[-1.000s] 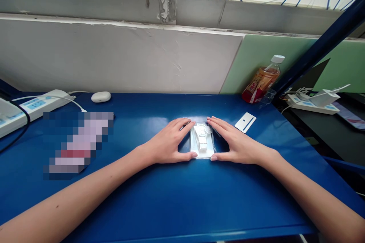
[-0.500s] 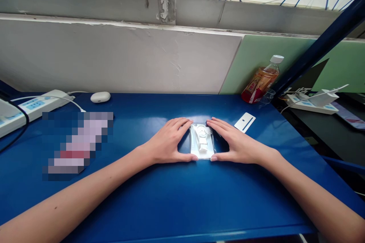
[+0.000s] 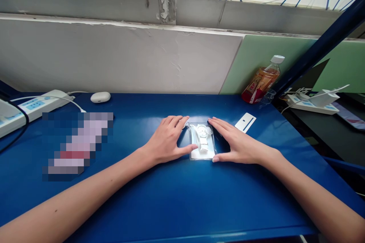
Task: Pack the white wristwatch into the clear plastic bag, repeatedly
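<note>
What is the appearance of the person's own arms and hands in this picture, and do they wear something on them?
The left hand and right hand are bare: no gloves, rings, watch or bracelet show. No sleeve is visible on either forearm. The left forearm has a small round spot.

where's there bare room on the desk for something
Bare: desk on the near side of the packet; back stretch between white case and bottle. Crowded: at the packet, flanked by left hand and right hand; left side, with power strip.
</note>
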The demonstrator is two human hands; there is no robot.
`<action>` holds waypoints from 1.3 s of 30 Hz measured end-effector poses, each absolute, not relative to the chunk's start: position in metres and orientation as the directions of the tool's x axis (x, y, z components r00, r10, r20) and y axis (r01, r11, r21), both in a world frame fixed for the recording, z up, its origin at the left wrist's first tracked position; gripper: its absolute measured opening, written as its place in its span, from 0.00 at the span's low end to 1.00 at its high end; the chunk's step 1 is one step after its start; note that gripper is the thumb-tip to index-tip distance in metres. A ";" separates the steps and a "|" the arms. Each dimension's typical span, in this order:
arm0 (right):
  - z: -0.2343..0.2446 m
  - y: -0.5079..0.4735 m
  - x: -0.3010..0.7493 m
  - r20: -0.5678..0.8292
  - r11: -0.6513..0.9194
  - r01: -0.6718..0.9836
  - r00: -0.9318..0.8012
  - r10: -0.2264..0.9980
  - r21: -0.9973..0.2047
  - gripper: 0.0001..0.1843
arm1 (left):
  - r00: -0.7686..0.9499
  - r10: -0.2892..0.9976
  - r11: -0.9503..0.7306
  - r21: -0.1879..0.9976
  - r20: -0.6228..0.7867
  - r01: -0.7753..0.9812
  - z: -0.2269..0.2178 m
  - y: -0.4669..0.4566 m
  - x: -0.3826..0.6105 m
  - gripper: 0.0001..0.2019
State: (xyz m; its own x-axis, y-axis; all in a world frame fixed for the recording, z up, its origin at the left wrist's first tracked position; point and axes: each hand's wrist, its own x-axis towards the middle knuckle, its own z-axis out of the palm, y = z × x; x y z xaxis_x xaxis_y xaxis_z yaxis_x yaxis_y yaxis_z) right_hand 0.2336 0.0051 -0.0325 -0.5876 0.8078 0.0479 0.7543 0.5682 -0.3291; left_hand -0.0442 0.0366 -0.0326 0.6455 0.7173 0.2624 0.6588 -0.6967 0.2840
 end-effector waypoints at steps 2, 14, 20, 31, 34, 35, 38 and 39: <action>-0.032 0.006 0.235 0.060 0.570 0.752 -0.586 0.808 -0.330 0.59 | 0.675 0.696 -0.716 0.299 0.244 0.631 -0.033 0.038 -0.045 0.43; -0.029 0.006 0.233 0.020 0.548 0.781 -0.570 0.822 -0.298 0.58 | 0.765 0.624 -0.762 0.343 0.161 0.549 -0.035 0.042 -0.048 0.50; -0.027 0.004 0.233 0.050 0.544 0.776 -0.559 0.827 -0.318 0.60 | 0.764 0.621 -0.764 0.349 0.174 0.542 -0.037 0.043 -0.048 0.49; -0.023 0.005 0.232 0.034 0.544 0.779 -0.563 0.826 -0.312 0.58 | 0.762 0.626 -0.763 0.335 0.169 0.553 -0.035 0.041 -0.047 0.50; -0.025 0.004 0.232 0.037 0.545 0.779 -0.563 0.826 -0.311 0.57 | 0.764 0.623 -0.765 0.330 0.166 0.553 -0.035 0.041 -0.047 0.50; -0.025 0.004 0.232 0.032 0.544 0.781 -0.563 0.826 -0.307 0.58 | 0.766 0.622 -0.767 0.325 0.163 0.553 -0.035 0.041 -0.048 0.51; -0.026 0.004 0.232 0.022 0.536 0.785 -0.558 0.829 -0.311 0.58 | 0.771 0.616 -0.773 0.315 0.160 0.551 -0.035 0.042 -0.048 0.54; -0.026 0.004 0.232 0.022 0.535 0.783 -0.558 0.830 -0.317 0.59 | 0.773 0.614 -0.774 0.315 0.161 0.549 -0.035 0.042 -0.048 0.55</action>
State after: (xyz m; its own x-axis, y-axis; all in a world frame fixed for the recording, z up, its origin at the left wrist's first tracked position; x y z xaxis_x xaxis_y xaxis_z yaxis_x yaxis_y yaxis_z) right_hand 0.2318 0.0044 -0.0256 -0.5580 0.8296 0.0217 0.7832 0.5350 -0.3168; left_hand -0.0481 0.0422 -0.0348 0.7726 0.6140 0.1615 0.5494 -0.7740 0.3147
